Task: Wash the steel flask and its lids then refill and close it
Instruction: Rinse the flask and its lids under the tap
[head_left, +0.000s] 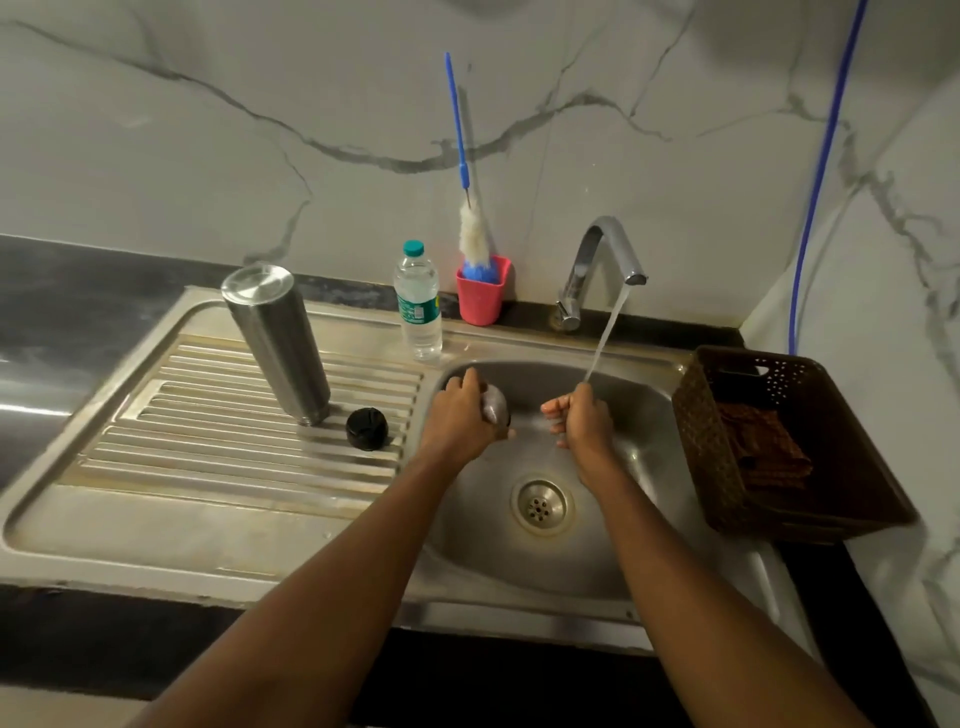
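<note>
**Over the sink basin: steel lid in left hand, right hand under the tap**

On my feed the left hand (462, 418) gripped a small steel lid (494, 405), blurred, over the left side of the sink (467, 525). The right hand (584, 423) sat under the water stream (605, 332), fingers loosely bent, and I saw nothing in them. Left of the hands, the steel flask (278, 343) stood mouth-down on the drainboard (208, 457), with a black lid (367, 428) just beside its base. Behind, I logged a plastic bottle (417, 304), a pink cup (480, 296) holding a bottle brush (472, 236), and the tap (602, 249). A brown basket (727, 467) with a cloth (763, 449) sat right of the sink.
</note>
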